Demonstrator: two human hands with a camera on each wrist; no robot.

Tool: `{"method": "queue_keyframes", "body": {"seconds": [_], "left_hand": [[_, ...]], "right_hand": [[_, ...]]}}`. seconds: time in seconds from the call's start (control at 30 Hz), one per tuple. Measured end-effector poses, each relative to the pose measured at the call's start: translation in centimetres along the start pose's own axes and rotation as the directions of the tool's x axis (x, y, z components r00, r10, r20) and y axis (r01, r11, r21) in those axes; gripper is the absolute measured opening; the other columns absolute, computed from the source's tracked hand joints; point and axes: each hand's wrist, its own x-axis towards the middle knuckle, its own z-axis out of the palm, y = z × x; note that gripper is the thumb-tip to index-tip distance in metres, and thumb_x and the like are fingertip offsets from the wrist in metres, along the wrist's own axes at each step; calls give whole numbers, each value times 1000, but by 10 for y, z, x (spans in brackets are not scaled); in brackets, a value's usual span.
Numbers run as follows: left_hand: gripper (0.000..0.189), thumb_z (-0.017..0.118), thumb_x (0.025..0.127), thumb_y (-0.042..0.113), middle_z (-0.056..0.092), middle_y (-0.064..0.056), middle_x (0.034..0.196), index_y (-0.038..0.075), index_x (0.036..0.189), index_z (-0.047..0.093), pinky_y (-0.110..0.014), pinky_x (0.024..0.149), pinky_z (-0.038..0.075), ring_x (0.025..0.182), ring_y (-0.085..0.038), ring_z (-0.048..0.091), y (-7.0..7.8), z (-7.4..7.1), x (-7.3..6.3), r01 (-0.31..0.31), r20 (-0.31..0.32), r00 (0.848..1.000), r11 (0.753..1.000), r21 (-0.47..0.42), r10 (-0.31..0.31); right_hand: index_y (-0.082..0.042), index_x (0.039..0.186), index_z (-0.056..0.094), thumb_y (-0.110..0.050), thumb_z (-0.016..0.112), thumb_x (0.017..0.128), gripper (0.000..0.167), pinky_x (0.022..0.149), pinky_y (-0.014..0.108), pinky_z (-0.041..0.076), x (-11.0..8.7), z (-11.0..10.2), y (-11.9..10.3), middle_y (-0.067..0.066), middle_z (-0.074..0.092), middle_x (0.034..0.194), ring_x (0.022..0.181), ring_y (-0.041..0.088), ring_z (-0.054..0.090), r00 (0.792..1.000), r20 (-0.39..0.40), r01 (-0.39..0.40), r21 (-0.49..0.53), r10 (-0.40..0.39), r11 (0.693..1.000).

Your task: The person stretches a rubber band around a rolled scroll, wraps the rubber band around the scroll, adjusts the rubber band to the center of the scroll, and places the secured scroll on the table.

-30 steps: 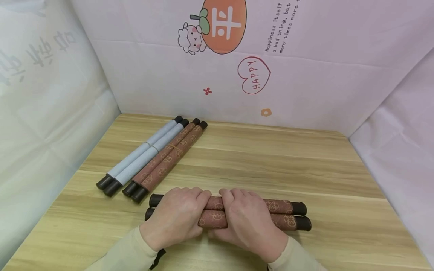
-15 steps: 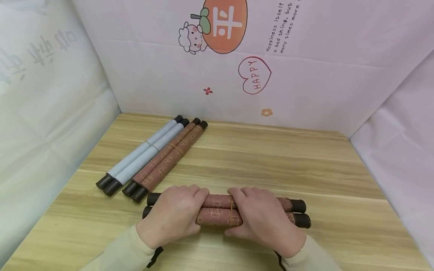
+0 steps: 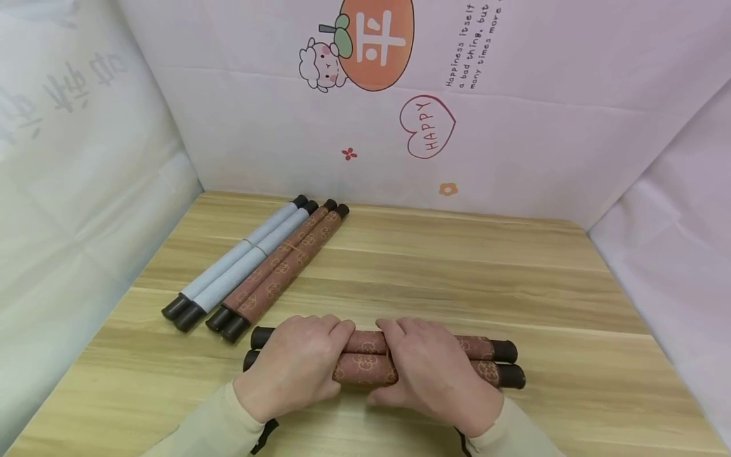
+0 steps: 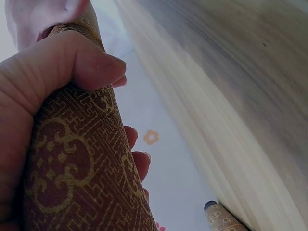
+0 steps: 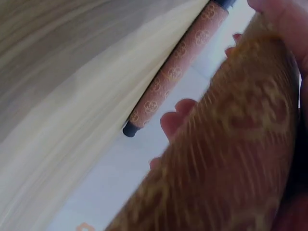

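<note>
Near the front of the table lies a pair of brown scrolls (image 3: 362, 367) with gold flower patterns and black end caps, side by side and running left to right. My left hand (image 3: 299, 358) grips both from above, left of their middle. Farther right, my right hand (image 3: 436, 371) holds them the same way, its thumb on the near side. A thin tan band (image 3: 390, 358) crosses the scrolls right beside that hand, partly hidden by it. In the left wrist view, my thumb presses on the near scroll (image 4: 62, 163); curled fingertips (image 4: 141, 163) show beyond it.
Back left on the wooden table (image 3: 485, 273) lie a banded pair of pale blue scrolls (image 3: 242, 260) and another banded pair of brown scrolls (image 3: 285, 270), slanting away. White printed cloth (image 3: 514, 146) walls in the back and both sides.
My right hand slid right along the scrolls, bringing the band into view, then came partly back left against the band. My left hand has barely shifted and keeps its grip.
</note>
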Motion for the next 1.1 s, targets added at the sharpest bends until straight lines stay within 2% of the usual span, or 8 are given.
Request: {"method": "queue_keyframes", "body": {"seconds": [0.1,0.17,0.33,0.5,0.8,0.9,1.03,1.1], "left_hand": [[58,89,56,34,68,1,86,12,105,69,-34,53,50,64,-17,63,-1,-1,0,5,15,1000,1000,-1,-5],[58,89,56,34,68,1,85,12,105,69,-34,53,50,63,-16,63,-1,-1,0,6,20,1000,1000,0,-6],[56,88,55,31,67,1,83,12,103,68,-34,52,48,62,-16,62,0,-1,1,-2,-1,1000,1000,2,2],[56,88,55,31,67,2,83,13,104,68,-34,53,48,62,-16,62,0,-1,1,-4,-8,1000,1000,-6,4],[52,87,57,30,67,3,86,14,103,67,-35,57,52,67,-15,64,-4,-3,0,0,21,1000,999,-49,1],[55,91,62,39,67,4,86,14,105,67,-36,60,54,69,-15,64,-6,-4,-1,-16,32,999,997,-73,18],[72,91,65,59,69,3,92,12,114,67,-37,66,57,76,-15,67,-8,-4,-3,-44,44,998,995,-94,48],[79,89,66,64,70,2,95,10,118,67,-38,69,58,79,-16,68,-9,-4,-4,-52,45,997,994,-98,57]], "right_hand": [[-2,141,57,-80,81,63,113,92,46,58,-1,-2,3,13,74,117,105,28,72,1000,15,-12,22,12,1000],[-2,141,57,-81,79,65,112,89,45,59,-1,-1,4,11,74,116,103,27,73,1000,-9,0,28,0,1000],[-9,131,62,-72,84,67,93,86,41,59,-2,0,6,3,75,108,99,19,72,998,-52,47,51,-44,998],[-9,126,64,-62,89,66,84,83,40,59,-2,-3,7,0,73,103,95,16,70,997,-39,66,64,-64,996],[-8,130,63,-66,90,63,93,86,42,59,-1,-3,6,3,74,108,97,19,72,998,-29,52,45,-50,998],[-8,127,64,-61,92,60,90,83,41,60,-2,-2,6,3,74,106,94,19,71,998,-33,46,20,-46,999],[-8,122,64,-56,93,60,83,80,39,60,-1,-2,5,2,73,102,90,17,70,998,-32,46,5,-46,999],[-8,123,64,-56,93,61,83,81,39,60,-1,-2,5,3,73,103,92,18,70,999,-28,44,-2,-44,999]]}}
